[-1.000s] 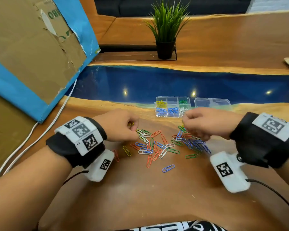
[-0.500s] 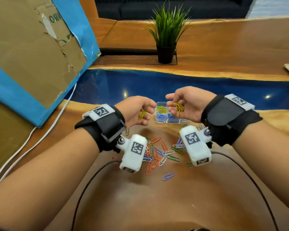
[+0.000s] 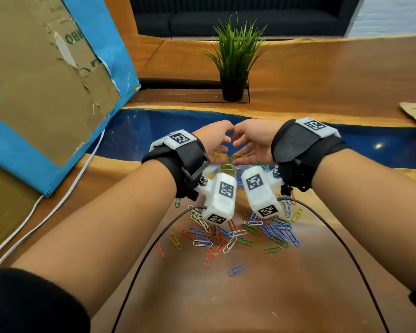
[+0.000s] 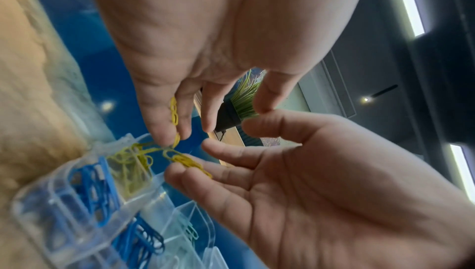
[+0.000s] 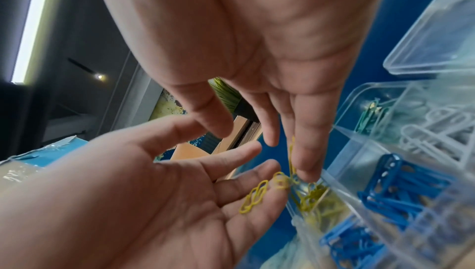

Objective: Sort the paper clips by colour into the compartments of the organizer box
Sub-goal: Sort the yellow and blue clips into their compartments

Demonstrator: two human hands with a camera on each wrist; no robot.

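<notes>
Head view first, left to right: a blue-edged cardboard box (image 3: 41, 75) leans at about 10 o'clock, and a white cable (image 3: 58, 200) runs along the wooden table (image 3: 226, 296) beneath it. Both hands meet near the centre, palms facing each other above the clear organizer box (image 4: 85, 202). Left hand (image 3: 214, 143) has its fingers loosely spread, with yellow paper clips (image 4: 174, 115) lying against the fingertips rather than pinched (the left wrist view shows this best). Just to its right, the right hand (image 3: 252, 143) is likewise relaxed and uncurled, more yellow clips (image 4: 190, 161) resting on its fingers. Directly under both sets of fingertips sits the yellow compartment (image 5: 321, 202), already holding clips; blue ones fill the neighbouring compartment (image 5: 401, 190). At 6 o'clock from the hands, a mixed pile of unsorted clips (image 3: 238, 234) lies on the table. A potted plant (image 3: 234, 58) stands at 12 o'clock
</notes>
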